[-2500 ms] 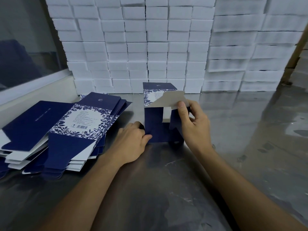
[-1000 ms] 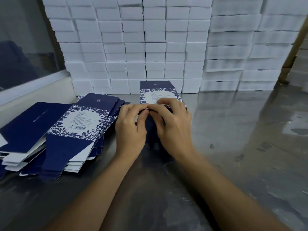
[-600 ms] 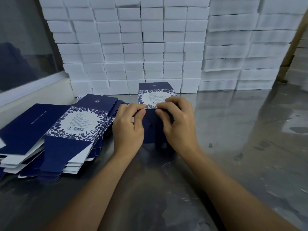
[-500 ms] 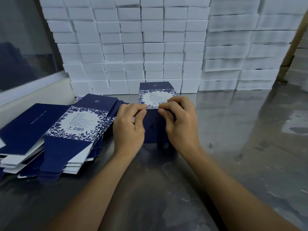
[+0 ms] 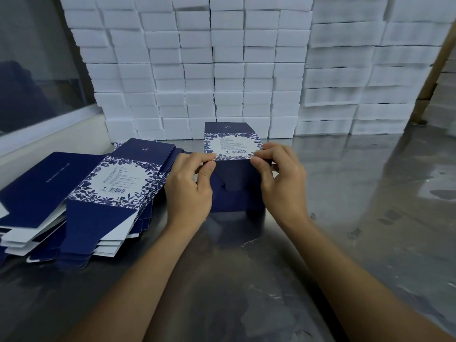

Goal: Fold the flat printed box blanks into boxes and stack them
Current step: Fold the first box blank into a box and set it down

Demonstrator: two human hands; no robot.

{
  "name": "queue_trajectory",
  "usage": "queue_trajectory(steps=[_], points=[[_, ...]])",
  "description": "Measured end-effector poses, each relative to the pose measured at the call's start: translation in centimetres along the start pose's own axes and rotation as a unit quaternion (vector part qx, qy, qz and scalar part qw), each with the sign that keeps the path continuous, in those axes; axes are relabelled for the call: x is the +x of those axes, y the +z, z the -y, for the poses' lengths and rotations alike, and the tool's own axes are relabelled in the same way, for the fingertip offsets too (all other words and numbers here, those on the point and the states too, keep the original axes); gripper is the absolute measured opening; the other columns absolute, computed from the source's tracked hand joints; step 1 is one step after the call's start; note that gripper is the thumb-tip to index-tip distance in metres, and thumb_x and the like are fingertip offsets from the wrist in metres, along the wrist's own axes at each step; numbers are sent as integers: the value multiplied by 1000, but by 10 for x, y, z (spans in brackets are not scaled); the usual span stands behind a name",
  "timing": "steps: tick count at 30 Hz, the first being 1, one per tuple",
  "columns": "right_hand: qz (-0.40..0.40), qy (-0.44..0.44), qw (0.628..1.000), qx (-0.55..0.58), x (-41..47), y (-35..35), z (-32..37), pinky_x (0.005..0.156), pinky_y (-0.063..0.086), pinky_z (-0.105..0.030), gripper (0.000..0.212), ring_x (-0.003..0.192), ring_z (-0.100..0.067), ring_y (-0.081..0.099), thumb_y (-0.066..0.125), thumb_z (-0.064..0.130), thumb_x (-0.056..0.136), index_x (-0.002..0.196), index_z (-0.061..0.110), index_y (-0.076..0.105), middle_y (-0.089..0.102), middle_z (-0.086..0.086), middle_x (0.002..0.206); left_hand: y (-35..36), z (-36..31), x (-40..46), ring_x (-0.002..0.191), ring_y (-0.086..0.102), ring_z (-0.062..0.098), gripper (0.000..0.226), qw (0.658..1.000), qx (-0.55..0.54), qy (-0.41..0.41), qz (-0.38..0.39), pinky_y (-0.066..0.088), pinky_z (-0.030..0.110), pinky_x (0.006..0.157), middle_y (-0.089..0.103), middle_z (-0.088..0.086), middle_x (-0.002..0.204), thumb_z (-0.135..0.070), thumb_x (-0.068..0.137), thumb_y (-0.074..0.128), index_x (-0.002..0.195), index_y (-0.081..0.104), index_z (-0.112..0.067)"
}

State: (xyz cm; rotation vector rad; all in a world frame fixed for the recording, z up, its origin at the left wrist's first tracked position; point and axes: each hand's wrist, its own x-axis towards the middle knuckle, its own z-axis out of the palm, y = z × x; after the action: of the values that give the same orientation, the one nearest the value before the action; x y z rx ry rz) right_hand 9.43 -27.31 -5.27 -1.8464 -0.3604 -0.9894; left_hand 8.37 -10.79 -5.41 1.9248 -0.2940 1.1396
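A navy box (image 5: 233, 146) with a white floral label panel stands on the metal table (image 5: 345, 218) in front of me. Its near end shows closed, interlocked dark flaps. My left hand (image 5: 188, 188) pinches the box's near left top corner between thumb and fingers. My right hand (image 5: 281, 183) pinches the near right top corner the same way. To the left lies a fanned pile of flat printed blanks (image 5: 74, 193), navy with the same floral label.
A high wall of stacked white boxes (image 5: 222, 70) fills the back of the table, with more white stacks (image 5: 357, 70) to the right. A glass pane with a white ledge (image 5: 44, 127) runs along the left.
The grey inner flap that stood open has been tucked in and the near end is closed. Both hands moved from the middle of the end outward to the box's top corners.
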Motion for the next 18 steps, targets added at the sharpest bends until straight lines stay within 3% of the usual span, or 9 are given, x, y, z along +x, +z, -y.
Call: queue_trajectory(steps=[5,9,15,18], points=[[-5,-5,1000,9,5,-2,-2,77,41,-9,4,88,8,55,70,2,90,86,2,71,65,-8,103,0,-1,0,77,60,14,13,1000,0,-2,1,47,22,72,62,4,93,-10,93,62,100,72,-13],[-27,-6,1000,-5,2,-6,-8,75,41,-6,6,74,6,57,69,8,92,94,8,75,70,-5,99,-2,2,1,78,60,12,13,1000,-8,-12,2,43,7,72,62,6,95,-9,94,62,101,72,-12],[-27,21,999,23,3,-6,-8,69,40,-5,9,65,3,58,68,7,93,92,15,72,72,-5,92,-2,1,0,86,64,14,13,999,-27,-24,6,45,8,76,62,8,98,-9,95,62,103,72,-12],[-4,66,996,64,-1,-5,-8,67,43,-4,17,74,9,63,67,9,94,103,24,67,70,11,94,0,3,-4,91,62,9,24,997,-51,-64,12,50,14,80,60,-6,101,-9,92,65,110,67,-24]])
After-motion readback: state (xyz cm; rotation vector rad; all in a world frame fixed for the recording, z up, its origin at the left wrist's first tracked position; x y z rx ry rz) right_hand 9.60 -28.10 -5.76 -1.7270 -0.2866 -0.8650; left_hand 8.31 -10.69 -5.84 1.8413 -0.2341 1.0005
